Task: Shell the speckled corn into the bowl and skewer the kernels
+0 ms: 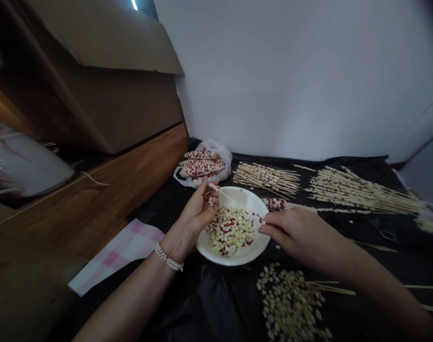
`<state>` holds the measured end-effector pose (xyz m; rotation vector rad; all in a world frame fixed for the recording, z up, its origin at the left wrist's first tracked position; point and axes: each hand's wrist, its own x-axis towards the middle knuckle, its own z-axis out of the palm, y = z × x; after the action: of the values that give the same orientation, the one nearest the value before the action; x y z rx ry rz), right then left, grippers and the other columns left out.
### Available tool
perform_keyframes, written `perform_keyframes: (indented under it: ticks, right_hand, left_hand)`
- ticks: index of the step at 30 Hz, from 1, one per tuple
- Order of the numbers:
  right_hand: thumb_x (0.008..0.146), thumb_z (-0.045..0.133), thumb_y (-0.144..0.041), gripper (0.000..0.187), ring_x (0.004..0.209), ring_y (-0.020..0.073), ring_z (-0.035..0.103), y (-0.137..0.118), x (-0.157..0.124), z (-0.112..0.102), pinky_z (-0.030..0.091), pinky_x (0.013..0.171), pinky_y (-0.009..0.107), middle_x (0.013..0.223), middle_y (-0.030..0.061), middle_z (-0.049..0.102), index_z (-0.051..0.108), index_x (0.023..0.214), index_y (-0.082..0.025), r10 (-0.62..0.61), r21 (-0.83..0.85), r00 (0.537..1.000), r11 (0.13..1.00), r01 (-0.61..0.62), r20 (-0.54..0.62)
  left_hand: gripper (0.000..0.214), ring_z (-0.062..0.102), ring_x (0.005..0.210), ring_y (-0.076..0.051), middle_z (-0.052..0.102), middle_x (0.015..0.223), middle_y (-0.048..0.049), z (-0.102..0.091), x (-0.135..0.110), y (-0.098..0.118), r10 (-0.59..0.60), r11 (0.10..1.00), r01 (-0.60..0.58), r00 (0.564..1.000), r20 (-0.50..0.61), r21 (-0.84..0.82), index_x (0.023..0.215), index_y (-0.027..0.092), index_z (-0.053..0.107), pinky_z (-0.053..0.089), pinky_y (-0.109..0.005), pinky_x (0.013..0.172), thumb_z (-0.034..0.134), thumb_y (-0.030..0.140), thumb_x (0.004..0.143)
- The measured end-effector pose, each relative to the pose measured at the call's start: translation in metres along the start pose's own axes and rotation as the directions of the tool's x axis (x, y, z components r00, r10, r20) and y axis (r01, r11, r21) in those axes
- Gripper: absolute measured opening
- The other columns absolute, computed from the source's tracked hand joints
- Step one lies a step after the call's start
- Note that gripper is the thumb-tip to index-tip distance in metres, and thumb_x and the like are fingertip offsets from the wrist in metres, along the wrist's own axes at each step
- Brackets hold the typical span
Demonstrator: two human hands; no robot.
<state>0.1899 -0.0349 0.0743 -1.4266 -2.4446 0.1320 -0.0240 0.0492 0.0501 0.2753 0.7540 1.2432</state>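
A thin wooden skewer (225, 195) spans the white bowl (261, 244) between my two hands. My right hand (291, 230) pinches its right end, where several red-and-cream corn kernels (252, 216) are threaded. At the other end, the fingers of my left hand (198, 209) are closed around corn kernels (211, 201), beside the skewer's tip. Whether these kernels are on the skewer or loose, I cannot tell. Loose kernels (234, 230) cover the bottom of the bowl, with a red-and-white patch showing among them.
Corn cobs (202, 166) lie in a plastic bag (226, 156) behind the bowl. Bundles of filled skewers (266, 178) rest at the back right, near another cob (275, 204). Pale kernels (291, 304) are heaped in front. A checked cloth (120, 251) and cardboard box (131, 104) are left.
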Motion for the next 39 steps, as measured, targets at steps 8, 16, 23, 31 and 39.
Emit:
perform_keyframes:
  ticks: [8, 16, 23, 31, 39]
  right_hand:
    - [0.091, 0.048, -0.032, 0.035, 0.055, 0.0097, 0.049, -0.01, 0.015, 0.009, 0.026, 0.055, 0.025, 0.06, -0.001, 0.06, 0.059, 0.062, -0.018, 0.084, 0.2, 0.985, 0.973, -0.114, 0.15]
    - [0.094, 0.038, -0.033, 0.036, 0.058, 0.0102, 0.048, -0.026, 0.003, 0.015, 0.031, 0.057, 0.024, 0.061, -0.0022, 0.055, 0.05, 0.064, -0.019, 0.145, 0.585, 0.976, 0.783, -0.214, 0.163]
    - [0.097, 0.033, -0.039, 0.039, 0.053, 0.0109, 0.054, -0.067, -0.032, 0.068, 0.031, 0.052, 0.023, 0.059, -0.0006, 0.058, 0.058, 0.074, -0.02, 0.356, 0.634, 0.932, 0.707, -0.314, 0.065]
    - [0.096, 0.035, -0.034, 0.035, 0.048, 0.0107, 0.056, -0.072, -0.032, 0.087, 0.032, 0.051, 0.021, 0.054, -0.0004, 0.058, 0.057, 0.072, -0.02, 0.431, 0.63, 0.895, 0.728, -0.27, -0.114]
    - [0.095, 0.036, -0.028, 0.032, 0.044, 0.0095, 0.054, -0.071, -0.031, 0.09, 0.032, 0.048, 0.02, 0.052, -0.0018, 0.056, 0.058, 0.073, -0.02, 0.399, 0.573, 0.89, 0.792, -0.212, -0.223]
  left_hand:
    - [0.03, 0.035, 0.038, -0.002, 0.05, 0.055, 0.0031, 0.007, 0.015, -0.017, 0.346, 0.924, -0.312, 0.928, -0.138, 0.218, 0.068, 0.014, 0.053, 0.02, -0.013, 0.036, 0.046, 0.028, 0.093]
    - [0.028, 0.029, 0.036, -0.004, 0.042, 0.049, 0.0065, 0.015, 0.02, -0.008, 0.365, 0.919, -0.322, 0.913, -0.184, 0.226, 0.069, 0.017, 0.047, 0.016, -0.016, 0.036, 0.044, 0.031, 0.093]
    - [0.029, 0.023, 0.036, -0.005, 0.03, 0.048, 0.0088, 0.028, 0.014, -0.023, 0.325, 0.934, -0.286, 0.929, -0.175, 0.214, 0.065, 0.019, 0.038, 0.016, -0.017, 0.037, 0.04, 0.029, 0.092]
    - [0.029, 0.022, 0.036, -0.004, 0.027, 0.049, 0.0091, 0.033, 0.014, -0.02, 0.274, 0.961, -0.259, 0.933, -0.234, 0.094, 0.065, 0.019, 0.036, 0.012, -0.018, 0.036, 0.038, 0.027, 0.093]
    - [0.03, 0.021, 0.039, -0.005, 0.026, 0.051, 0.0087, 0.031, 0.017, -0.03, 0.257, 0.965, -0.233, 0.935, -0.246, 0.121, 0.065, 0.019, 0.036, 0.013, -0.019, 0.037, 0.042, 0.029, 0.093]
